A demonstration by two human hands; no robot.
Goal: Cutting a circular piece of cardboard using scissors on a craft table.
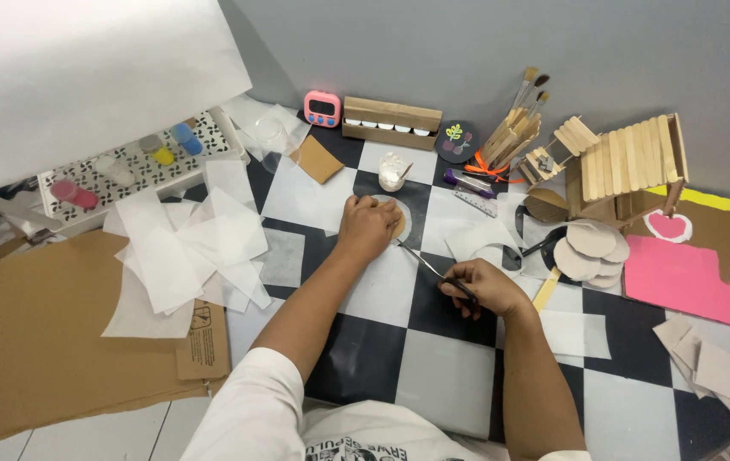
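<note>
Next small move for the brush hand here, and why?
Probably a short stroke onto the cardboard disc. The left hand already presses flat on the disc, and the right hand holds a thin brush whose tip sits at the disc's edge. The small glue cup stands just behind.

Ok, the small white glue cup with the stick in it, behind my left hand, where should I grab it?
Grip the white cup around its round side wall, probably from the right or front. The stick leans out over the rim, so a top grasp seems awkward, and the left hand sits just in front on the cardboard disc.
</note>
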